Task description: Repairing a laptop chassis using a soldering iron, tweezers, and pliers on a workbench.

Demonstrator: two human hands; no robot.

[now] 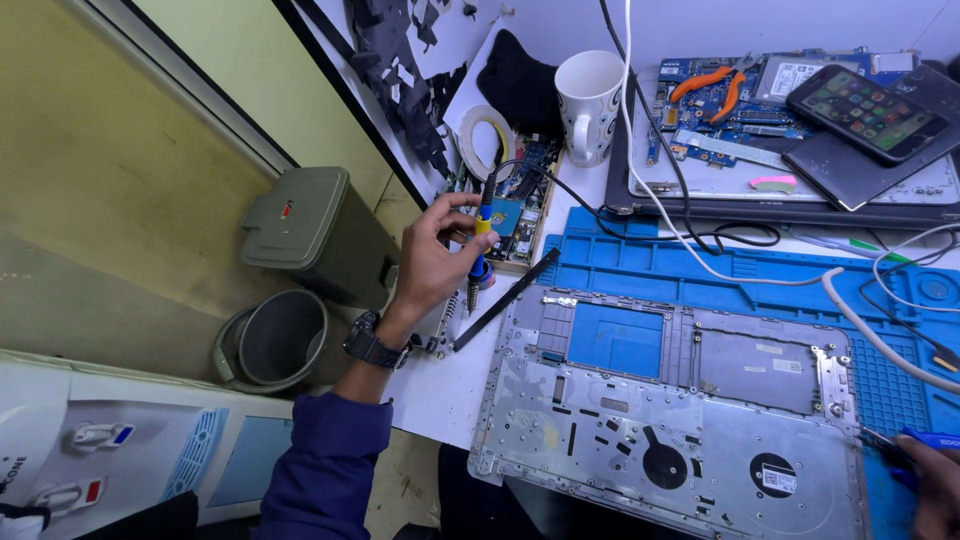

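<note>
My left hand (432, 258) reaches out over the table's left edge and grips a soldering iron (482, 232) with a blue and yellow handle, tip down by its spring stand (447, 318). A watch sits on that wrist. At the bottom right corner my right hand (935, 485) holds a blue-handled tool (915, 445) against the edge of a silver laptop chassis (660, 420). The chassis lies inside up on a blue repair mat (700, 262).
A circuit board (520, 200), a tape roll (482, 135) and a white patterned mug (588, 103) stand behind the left hand. A closed laptop with boards, orange pliers (710, 88) and a phone (865, 110) sits at the back right. Cables cross the mat. Bins stand on the floor at left.
</note>
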